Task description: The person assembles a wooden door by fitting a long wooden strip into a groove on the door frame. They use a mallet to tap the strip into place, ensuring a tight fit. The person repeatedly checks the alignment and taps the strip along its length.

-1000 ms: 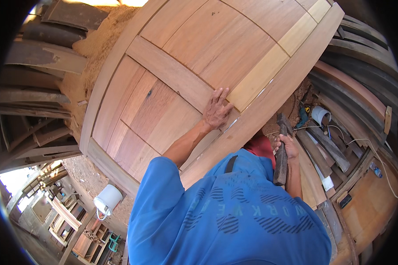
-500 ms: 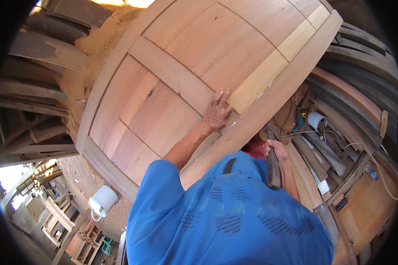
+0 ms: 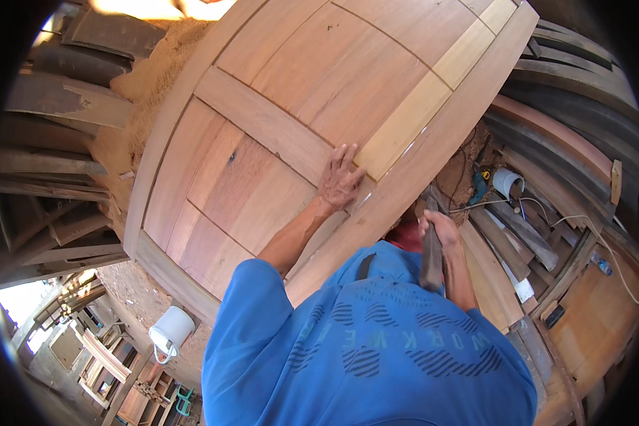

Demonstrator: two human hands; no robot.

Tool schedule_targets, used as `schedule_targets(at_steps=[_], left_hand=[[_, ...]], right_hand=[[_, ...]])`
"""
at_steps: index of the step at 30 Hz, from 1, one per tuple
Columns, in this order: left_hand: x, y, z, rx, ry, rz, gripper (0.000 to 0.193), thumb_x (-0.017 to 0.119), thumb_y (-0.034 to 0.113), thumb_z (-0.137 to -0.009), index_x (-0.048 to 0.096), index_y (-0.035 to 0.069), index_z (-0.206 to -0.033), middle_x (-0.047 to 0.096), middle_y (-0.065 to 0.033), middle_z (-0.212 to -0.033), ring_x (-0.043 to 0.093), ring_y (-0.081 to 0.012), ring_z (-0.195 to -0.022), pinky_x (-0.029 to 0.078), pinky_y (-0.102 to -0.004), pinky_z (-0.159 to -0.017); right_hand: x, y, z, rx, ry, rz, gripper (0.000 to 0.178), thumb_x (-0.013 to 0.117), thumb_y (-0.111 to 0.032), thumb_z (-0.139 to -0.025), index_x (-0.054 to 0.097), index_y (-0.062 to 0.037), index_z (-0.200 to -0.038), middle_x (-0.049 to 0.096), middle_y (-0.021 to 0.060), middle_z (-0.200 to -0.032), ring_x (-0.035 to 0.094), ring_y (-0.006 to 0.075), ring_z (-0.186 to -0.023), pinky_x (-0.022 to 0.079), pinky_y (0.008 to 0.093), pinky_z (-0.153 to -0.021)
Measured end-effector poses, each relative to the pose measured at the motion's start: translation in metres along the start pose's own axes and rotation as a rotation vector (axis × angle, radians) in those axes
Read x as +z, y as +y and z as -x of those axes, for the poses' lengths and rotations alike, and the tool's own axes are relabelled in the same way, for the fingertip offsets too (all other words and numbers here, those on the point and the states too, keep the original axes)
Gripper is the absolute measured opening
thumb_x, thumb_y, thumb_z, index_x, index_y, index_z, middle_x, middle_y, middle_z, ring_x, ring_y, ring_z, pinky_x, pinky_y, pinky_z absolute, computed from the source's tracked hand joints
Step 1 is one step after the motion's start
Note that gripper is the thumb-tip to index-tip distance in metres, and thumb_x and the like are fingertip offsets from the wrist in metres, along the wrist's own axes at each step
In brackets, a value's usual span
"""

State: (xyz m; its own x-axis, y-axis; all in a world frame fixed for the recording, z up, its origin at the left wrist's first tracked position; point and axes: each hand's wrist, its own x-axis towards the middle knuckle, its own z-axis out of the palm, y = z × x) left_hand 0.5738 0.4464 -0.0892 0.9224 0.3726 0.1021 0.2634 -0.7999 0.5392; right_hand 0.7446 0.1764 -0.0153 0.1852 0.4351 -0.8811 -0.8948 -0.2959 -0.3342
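Note:
A large panelled wooden door (image 3: 273,135) of reddish-brown boards, with a paler yellow strip near its right-hand stile, lies across the upper middle. My left hand (image 3: 341,179) rests on it with spread fingers, at the joint between the crossrail and the right stile. Beside the door's right edge, my right hand (image 3: 444,227) grips a dark, rough length of wood (image 3: 431,264). Its lower end points back toward my blue shirt, and its upper end is partly lost among other dark pieces. Whether it touches the door cannot be made out.
Stacked dark boards (image 3: 575,131) and offcuts crowd the right side. Among them are a white container (image 3: 506,182), a teal power tool (image 3: 479,186) and a pale cord (image 3: 582,216). Sawdust (image 3: 138,99) and planks lie left; a white bucket (image 3: 172,331) stands lower left.
The view has shifted slightly, so the door sits further left. My right hand and the dark wood have moved a little upward in the picture. My left hand stays on the door.

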Motion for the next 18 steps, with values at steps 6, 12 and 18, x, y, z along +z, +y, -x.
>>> schedule_targets(at_steps=[6, 12, 18], left_hand=[[0.0, -0.008, 0.007, -0.003, -0.034, -0.076, 0.031, 0.06, 0.026, -0.087, 0.062, 0.012, -0.114, 0.031, -0.0242, -0.151, 0.025, -0.0436, -0.141, 0.02, -0.0539, -0.117], [-0.016, -0.026, 0.013, -0.239, 0.001, -0.169, 0.056, 0.054, 0.039, -0.089, 0.05, 0.012, -0.138, 0.017, -0.0243, -0.159, 0.012, -0.0429, -0.146, 0.007, -0.0569, -0.118], [-0.02, -0.02, 0.011, -0.248, -0.075, -0.197, 0.065, 0.053, 0.042, -0.088, 0.043, 0.014, -0.146, 0.017, -0.0243, -0.159, 0.009, -0.0417, -0.147, 0.003, -0.0581, -0.118]], right_hand=[[-0.056, -0.009, 0.003, 0.086, -0.021, -0.436, 0.014, 0.061, -0.018, -0.095, 0.057, -0.0055, -0.094, 0.059, 0.0052, -0.079, 0.06, 0.0141, -0.068, 0.054, 0.0315, -0.056], [-0.117, -0.001, 0.023, 0.077, 0.259, -0.433, 0.015, 0.06, -0.02, -0.095, 0.057, -0.0063, -0.089, 0.057, 0.0038, -0.073, 0.059, 0.0138, -0.065, 0.054, 0.0304, -0.057], [0.014, -0.01, 0.0, 0.128, 0.078, -0.18, 0.014, 0.058, -0.018, -0.096, 0.057, -0.0063, -0.089, 0.056, 0.0041, -0.071, 0.058, 0.0152, -0.062, 0.054, 0.0306, -0.056]])
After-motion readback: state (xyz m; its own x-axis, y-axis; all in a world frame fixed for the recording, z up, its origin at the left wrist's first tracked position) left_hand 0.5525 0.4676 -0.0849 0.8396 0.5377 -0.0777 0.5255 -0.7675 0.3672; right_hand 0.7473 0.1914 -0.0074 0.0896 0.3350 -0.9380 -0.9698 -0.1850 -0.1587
